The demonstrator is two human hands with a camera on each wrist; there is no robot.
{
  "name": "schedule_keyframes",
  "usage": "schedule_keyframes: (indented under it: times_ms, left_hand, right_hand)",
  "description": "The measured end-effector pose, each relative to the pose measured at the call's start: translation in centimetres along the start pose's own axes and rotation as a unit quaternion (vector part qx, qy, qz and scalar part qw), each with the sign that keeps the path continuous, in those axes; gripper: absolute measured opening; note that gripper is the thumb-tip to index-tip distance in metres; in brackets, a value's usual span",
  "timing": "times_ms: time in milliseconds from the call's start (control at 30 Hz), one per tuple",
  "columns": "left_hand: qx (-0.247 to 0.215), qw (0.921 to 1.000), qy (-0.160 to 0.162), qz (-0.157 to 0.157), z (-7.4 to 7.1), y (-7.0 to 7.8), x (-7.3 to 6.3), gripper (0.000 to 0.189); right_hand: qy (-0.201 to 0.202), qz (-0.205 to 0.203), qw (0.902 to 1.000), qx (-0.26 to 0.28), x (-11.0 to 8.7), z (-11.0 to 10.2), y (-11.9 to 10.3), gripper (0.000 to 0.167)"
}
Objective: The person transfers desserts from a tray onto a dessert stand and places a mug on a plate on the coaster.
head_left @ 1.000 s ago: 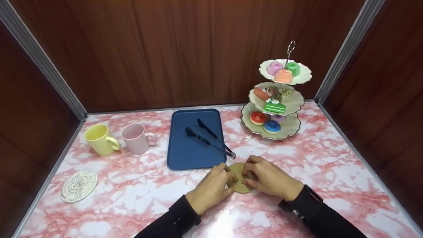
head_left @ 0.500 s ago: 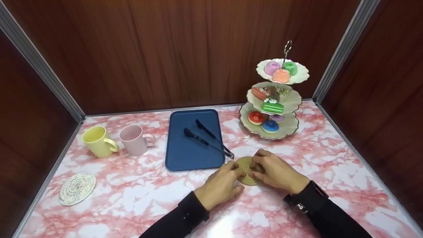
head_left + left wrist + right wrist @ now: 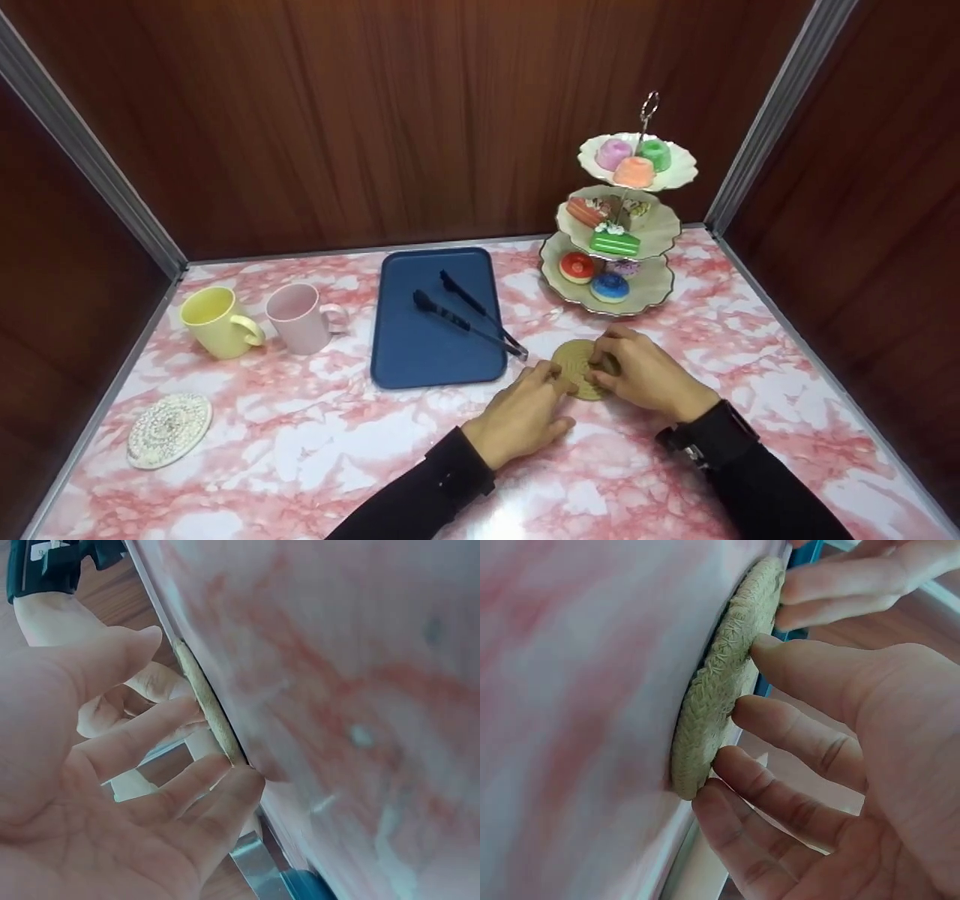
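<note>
Compared with a second ago, the round woven coaster point(image 3: 574, 364) sits farther out across the table point(image 3: 337, 457) and more to the right, and the left hand point(image 3: 521, 414) and right hand point(image 3: 646, 373) have gone along with it. So now it's to the right of the blue tray point(image 3: 416, 360), near its close corner but not touching, with the joined end of the tongs point(image 3: 451, 318) poking over the tray's edge nearby.

Big thing here is how the two hands straddle it. Coaster's round, so no long axis to line up with; what counts is the left-right split. Right hand covers more of it, bent fingers and thumb resting on its top and right part, while the left hand only meets the left rim with its fingertips, thumb out away from it. Neither one looks clamped on: the left's fingers are fairly straight, and the right's are loosely bent with the tips set along the braided edge, no real pinch showing. Seems like the right hand has the better contact.

Looks flat on the table too, going by the wrist views. Tiered stand point(image 3: 652, 283) is well apart, beyond the coaster and slightly right of it.
</note>
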State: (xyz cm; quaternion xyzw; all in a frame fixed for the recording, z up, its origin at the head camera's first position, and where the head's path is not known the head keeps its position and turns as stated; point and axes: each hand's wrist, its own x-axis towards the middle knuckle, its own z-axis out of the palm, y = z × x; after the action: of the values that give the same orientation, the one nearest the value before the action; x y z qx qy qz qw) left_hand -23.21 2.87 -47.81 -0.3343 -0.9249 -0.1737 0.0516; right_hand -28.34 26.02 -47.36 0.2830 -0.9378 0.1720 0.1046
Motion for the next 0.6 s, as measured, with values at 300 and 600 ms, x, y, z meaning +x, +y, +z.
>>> schedule_keyframes:
  times_ms: [300,600]
  left_hand:
    - [-0.003,0.9998,0.016,0.009,-0.3,0.0,-0.2,0.040]
    - [-0.011,0.9996,0.023,0.012,-0.5,-0.3,-0.7,0.037]
  right_hand:
    - [0.000,0.054,0.9985,-0.012,0.2,-1.4,1.9,0.020]
    - [0.000,0.086,0.9961,-0.021,-0.6,-2.1,4.2,0.021]
